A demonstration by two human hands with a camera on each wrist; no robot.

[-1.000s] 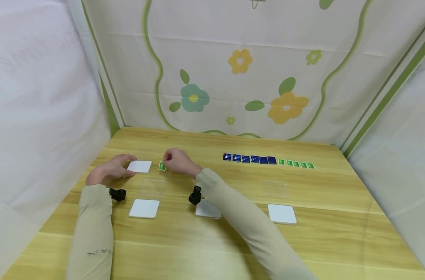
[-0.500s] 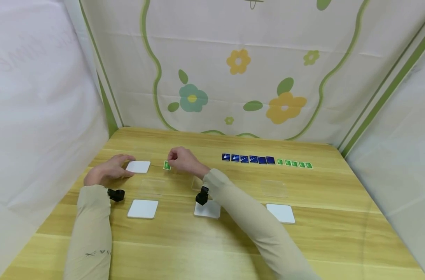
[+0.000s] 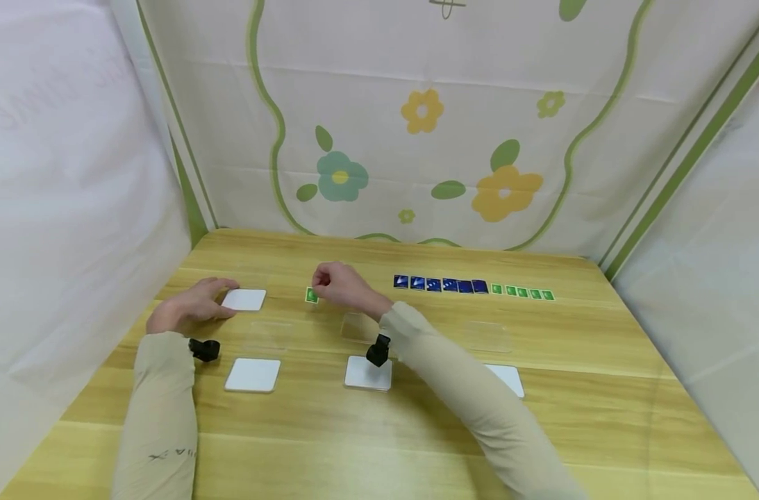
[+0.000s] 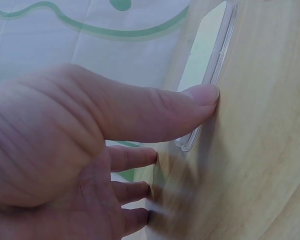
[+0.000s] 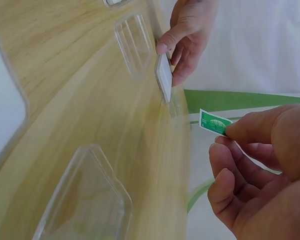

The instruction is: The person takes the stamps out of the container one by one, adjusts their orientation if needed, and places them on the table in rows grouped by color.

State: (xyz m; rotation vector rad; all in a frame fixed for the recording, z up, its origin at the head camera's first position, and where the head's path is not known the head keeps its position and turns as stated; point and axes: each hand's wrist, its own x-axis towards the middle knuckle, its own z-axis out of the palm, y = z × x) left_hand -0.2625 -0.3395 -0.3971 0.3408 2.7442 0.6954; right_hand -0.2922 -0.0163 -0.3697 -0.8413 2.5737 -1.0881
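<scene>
Pinched between thumb and index finger of my right hand (image 3: 352, 289) is a small green card (image 3: 312, 296) with a white border. The right wrist view shows the card (image 5: 212, 122) tilted and held above the table, the other fingers curled below it. My left hand (image 3: 192, 307) holds a flat, clear plastic case with a white top (image 3: 244, 300) at the table's back left. Its thumb (image 4: 155, 112) presses one edge of the case in the left wrist view. Several of its fingertips touch the wood; the index finger is hidden there.
Right of my right hand lies a row of blue cards (image 3: 434, 285), continued by several green cards (image 3: 521, 294). White-topped cases stand in front (image 3: 253, 375). Clear lids (image 3: 269, 336) lie behind them. My right forearm partly covers the rightmost case (image 3: 510, 378). A curtain (image 3: 379, 139) closes the back.
My right hand has moved a little to the right with the green card, away from the left hand. The left hand stays at the white-topped case.
</scene>
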